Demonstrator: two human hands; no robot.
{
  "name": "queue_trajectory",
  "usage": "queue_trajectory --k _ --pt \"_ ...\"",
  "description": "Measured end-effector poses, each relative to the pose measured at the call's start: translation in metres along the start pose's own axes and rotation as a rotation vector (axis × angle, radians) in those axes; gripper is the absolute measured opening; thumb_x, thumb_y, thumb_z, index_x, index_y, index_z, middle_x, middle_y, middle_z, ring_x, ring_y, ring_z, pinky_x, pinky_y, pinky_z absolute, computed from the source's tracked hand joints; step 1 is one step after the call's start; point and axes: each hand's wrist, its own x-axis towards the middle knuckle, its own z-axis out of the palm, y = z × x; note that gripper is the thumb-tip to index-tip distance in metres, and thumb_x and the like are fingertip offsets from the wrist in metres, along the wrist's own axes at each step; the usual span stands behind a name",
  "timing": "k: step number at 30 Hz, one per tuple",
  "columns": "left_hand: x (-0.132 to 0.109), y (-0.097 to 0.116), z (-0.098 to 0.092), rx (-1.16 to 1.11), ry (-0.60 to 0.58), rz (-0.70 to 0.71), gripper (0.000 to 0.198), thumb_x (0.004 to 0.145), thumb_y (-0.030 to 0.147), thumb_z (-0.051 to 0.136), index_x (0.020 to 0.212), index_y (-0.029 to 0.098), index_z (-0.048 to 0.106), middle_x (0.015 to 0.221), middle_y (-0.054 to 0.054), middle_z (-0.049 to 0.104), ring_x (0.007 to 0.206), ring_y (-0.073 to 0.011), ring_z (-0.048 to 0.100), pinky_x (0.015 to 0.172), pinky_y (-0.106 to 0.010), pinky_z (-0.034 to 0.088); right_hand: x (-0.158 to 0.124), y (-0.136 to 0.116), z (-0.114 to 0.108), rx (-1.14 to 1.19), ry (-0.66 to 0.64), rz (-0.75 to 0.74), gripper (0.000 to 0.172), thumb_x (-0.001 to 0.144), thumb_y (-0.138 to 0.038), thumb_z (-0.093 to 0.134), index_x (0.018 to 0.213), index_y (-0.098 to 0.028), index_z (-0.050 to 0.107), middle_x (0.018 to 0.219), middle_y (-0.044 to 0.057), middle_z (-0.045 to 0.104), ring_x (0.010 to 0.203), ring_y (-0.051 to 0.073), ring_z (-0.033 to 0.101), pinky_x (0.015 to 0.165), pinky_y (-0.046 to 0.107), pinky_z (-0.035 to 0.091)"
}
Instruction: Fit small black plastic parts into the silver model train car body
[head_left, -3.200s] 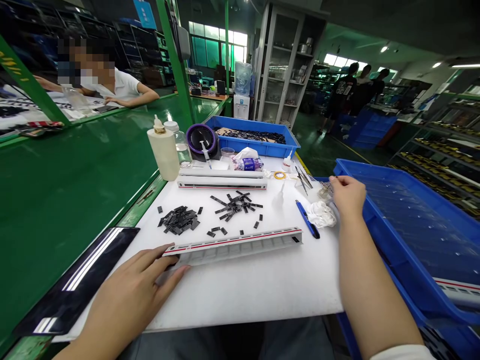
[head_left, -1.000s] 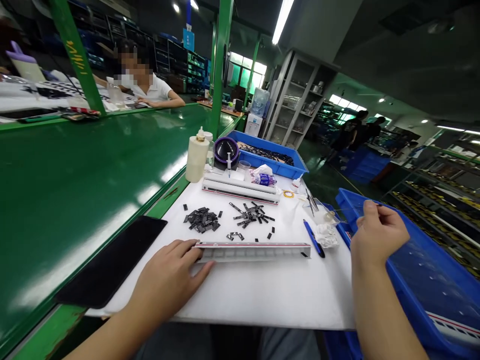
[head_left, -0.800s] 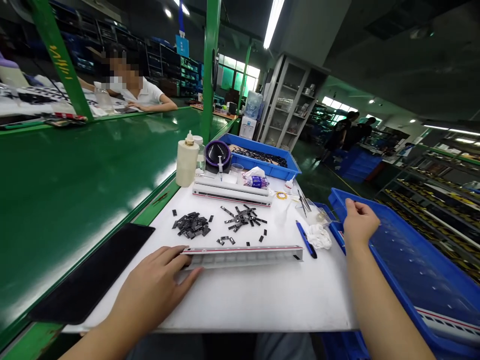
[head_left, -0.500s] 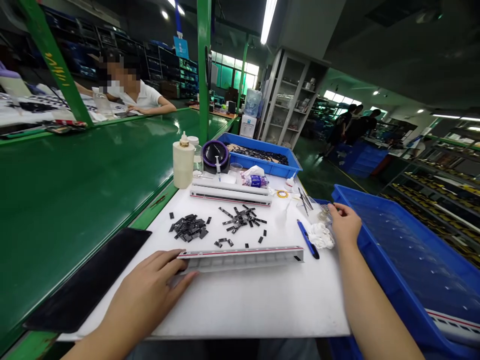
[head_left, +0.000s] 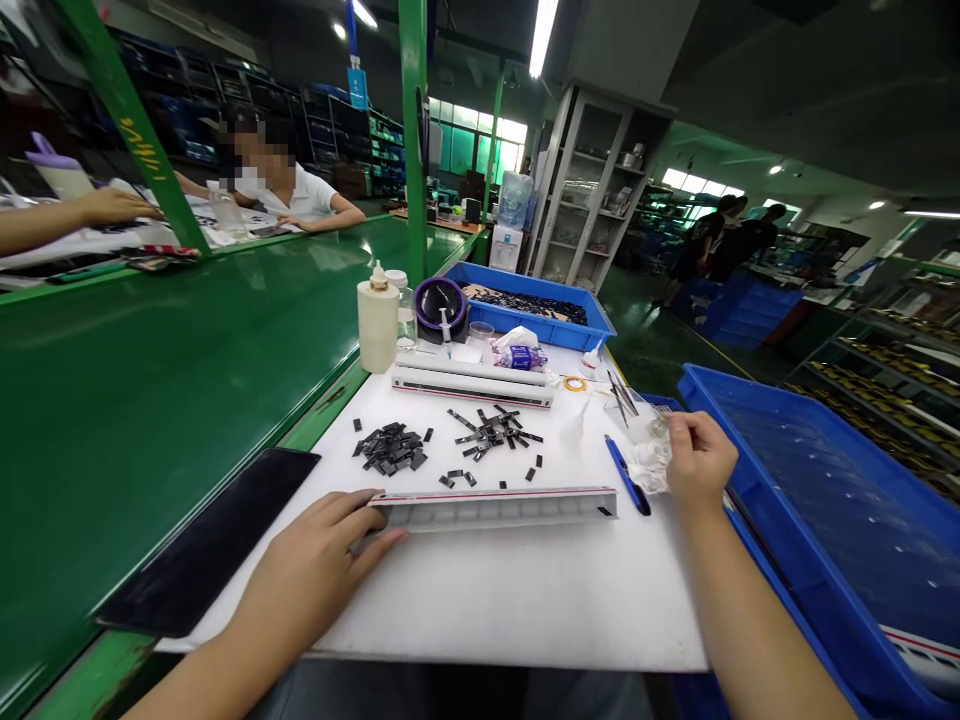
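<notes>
My left hand (head_left: 330,545) grips the left end of a white model train car shell (head_left: 499,508) with a red stripe. The shell lies on its side, its hollow inside facing me, and a small black piece shows at its right end. My right hand (head_left: 699,455) is at the board's right edge, beside a crumpled white tissue (head_left: 646,464). Its fingers are pinched together; whatever is between them is hidden. Left of it lies a blue utility knife (head_left: 627,475). Beyond the shell are a heap of small black pieces (head_left: 390,448) and a looser pile of black pieces (head_left: 495,432).
Another striped shell (head_left: 472,384) lies farther back. Behind it stand a cream squeeze bottle (head_left: 378,322), a syringe (head_left: 445,332) and a blue tray (head_left: 577,332) of dark parts. Tweezers (head_left: 621,397) lie right. A large blue bin (head_left: 795,520) flanks the board. A co-worker sits across the green conveyor (head_left: 247,350).
My right hand has drawn back slightly towards me, past the tissue, its fingers still pinched. My left hand keeps its hold on the shell. Another person's arm has appeared at far left.
</notes>
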Motion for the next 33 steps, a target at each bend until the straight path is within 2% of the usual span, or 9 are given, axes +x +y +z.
queue_trajectory --k 3,7,9,13,17,22,33 --pt "-0.001 0.001 -0.001 0.012 -0.018 -0.019 0.041 0.093 0.055 0.048 0.077 0.024 0.069 0.1 -0.007 0.071 0.096 -0.0259 0.066 0.083 -0.038 0.053 -0.007 -0.016 0.005 0.102 -0.202 -0.153 0.017 0.086 -0.029 0.059 0.08 -0.018 0.069 0.068 0.002 0.059 0.061 0.016 0.054 0.058 0.03 0.04" --pt "-0.002 0.003 -0.002 0.023 -0.033 -0.039 0.041 0.094 0.054 0.047 0.077 0.023 0.069 0.101 -0.008 0.071 0.096 -0.0253 0.066 0.083 -0.037 0.053 -0.012 -0.027 0.009 0.205 -0.439 -0.294 0.013 0.086 -0.028 0.061 0.09 -0.018 0.069 0.066 0.0 0.054 0.059 0.015 0.051 0.058 0.03 0.04" --pt "-0.001 0.005 -0.004 0.027 -0.044 -0.036 0.04 0.094 0.053 0.048 0.078 0.023 0.069 0.102 -0.007 0.071 0.096 -0.0247 0.065 0.083 -0.037 0.053 -0.013 -0.033 0.01 0.242 -0.586 -0.34 0.02 0.085 -0.032 0.063 0.099 -0.018 0.068 0.074 0.003 0.057 0.064 0.016 0.053 0.06 0.031 0.043" --pt "0.001 0.012 -0.01 0.058 -0.081 -0.041 0.034 0.094 0.048 0.05 0.082 0.022 0.068 0.102 -0.007 0.071 0.094 -0.0248 0.065 0.081 -0.038 0.053 -0.017 -0.053 0.01 0.212 -0.908 -0.392 0.038 0.084 -0.042 0.065 0.114 -0.018 0.066 0.1 0.011 0.062 0.09 0.024 0.059 0.075 0.038 0.05" --pt "0.002 0.021 -0.014 0.084 -0.099 -0.067 0.028 0.092 0.044 0.053 0.085 0.02 0.066 0.102 -0.009 0.07 0.094 -0.0258 0.064 0.081 -0.04 0.053 -0.024 -0.077 0.011 0.105 -1.147 -0.397 0.054 0.077 -0.041 0.073 0.125 -0.021 0.061 0.114 0.012 0.061 0.101 0.027 0.061 0.086 0.04 0.052" --pt "0.005 0.027 -0.017 0.079 -0.139 -0.1 0.025 0.09 0.041 0.054 0.086 0.019 0.066 0.102 -0.01 0.07 0.095 -0.0266 0.063 0.082 -0.042 0.054 -0.032 -0.088 0.014 0.007 -1.243 -0.373 0.057 0.073 -0.027 0.074 0.127 -0.025 0.06 0.118 0.011 0.062 0.104 0.027 0.062 0.088 0.041 0.053" --pt "0.003 0.029 -0.02 0.1 -0.2 -0.115 0.023 0.089 0.039 0.055 0.09 0.019 0.066 0.105 -0.01 0.07 0.098 -0.0286 0.063 0.085 -0.044 0.054 -0.032 -0.087 0.016 -0.007 -1.243 -0.374 0.045 0.079 -0.02 0.066 0.124 -0.024 0.062 0.117 0.01 0.064 0.104 0.026 0.062 0.089 0.041 0.053"
